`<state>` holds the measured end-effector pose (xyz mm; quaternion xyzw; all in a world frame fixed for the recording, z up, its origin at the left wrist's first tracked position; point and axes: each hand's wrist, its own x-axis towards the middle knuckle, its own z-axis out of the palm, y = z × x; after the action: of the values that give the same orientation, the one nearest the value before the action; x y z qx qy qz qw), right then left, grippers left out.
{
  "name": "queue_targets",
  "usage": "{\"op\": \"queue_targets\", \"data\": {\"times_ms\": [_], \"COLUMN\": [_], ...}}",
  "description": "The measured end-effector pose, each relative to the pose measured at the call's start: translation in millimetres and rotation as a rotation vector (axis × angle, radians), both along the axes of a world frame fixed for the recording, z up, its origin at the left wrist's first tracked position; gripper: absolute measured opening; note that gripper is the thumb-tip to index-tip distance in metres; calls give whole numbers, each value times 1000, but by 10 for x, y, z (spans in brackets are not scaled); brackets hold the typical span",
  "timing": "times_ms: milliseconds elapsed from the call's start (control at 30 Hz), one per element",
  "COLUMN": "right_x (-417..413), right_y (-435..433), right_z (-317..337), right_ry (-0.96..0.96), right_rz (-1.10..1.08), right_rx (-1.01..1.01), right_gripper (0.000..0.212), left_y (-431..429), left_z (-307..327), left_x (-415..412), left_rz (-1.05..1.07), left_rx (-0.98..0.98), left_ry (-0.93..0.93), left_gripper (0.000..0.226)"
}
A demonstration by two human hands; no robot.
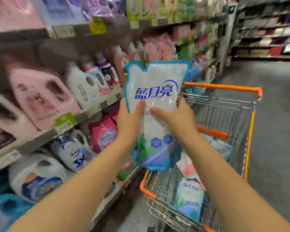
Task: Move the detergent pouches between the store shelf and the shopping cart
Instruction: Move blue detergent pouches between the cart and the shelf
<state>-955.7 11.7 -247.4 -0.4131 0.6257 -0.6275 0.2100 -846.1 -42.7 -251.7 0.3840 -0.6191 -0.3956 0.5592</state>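
Pouch (153,104) in air between shelf (84,114) and cart (224,87), clasped at its 2 side edges by left grip (130,121) and right grip (176,119). Seems soft, liquid-heavy, slick: needs hold at mid-height, not top.

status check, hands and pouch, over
Left hand, right hand both grip white blue-edged detergent pouch, upright. Pouch between store shelf and orange-rimmed wire cart. Nothing in the way.

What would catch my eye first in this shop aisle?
A white, blue-edged detergent pouch is held upright at the centre, the left hand and right hand gripping its sides. Beneath it to the right stands an orange-trimmed shopping cart with more pouches lying inside; blurred detergent jugs line the store shelf on the left.
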Motion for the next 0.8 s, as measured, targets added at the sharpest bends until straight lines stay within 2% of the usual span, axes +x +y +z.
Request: {"op": "queue_targets", "data": {"times_ms": [133, 233, 467, 600, 700, 800], "right_x": [822, 1544, 3416, 4223, 4763, 5234], "right_y": [-155, -263, -620, -913, -1223, -1509], "right_z": [421, 718, 1364, 1772, 2127, 2446], "right_ry": [-3, -47, -80, -49, -37, -4], "right_rz": [98, 178, 374, 495, 594, 682], "right_rx": [-126, -220, -403, -473, -516, -570], "right_gripper": [85, 78, 55, 60, 71, 88], "left_y": [-24, -5, -45, -145, -292, -485], "left_z": [475, 813, 1557, 1940, 2238, 2497], "left_x": [898, 1701, 3623, 4433, 4930, 5339], "left_rz": [64, 75, 321, 489, 580, 630], "left_rx": [-117, -221, -376, -433, -450, -520], "left_ry": [-1, 22, -11, -21, -13, 9], "left_gripper": [23, 25, 32, 43, 51, 45]}}
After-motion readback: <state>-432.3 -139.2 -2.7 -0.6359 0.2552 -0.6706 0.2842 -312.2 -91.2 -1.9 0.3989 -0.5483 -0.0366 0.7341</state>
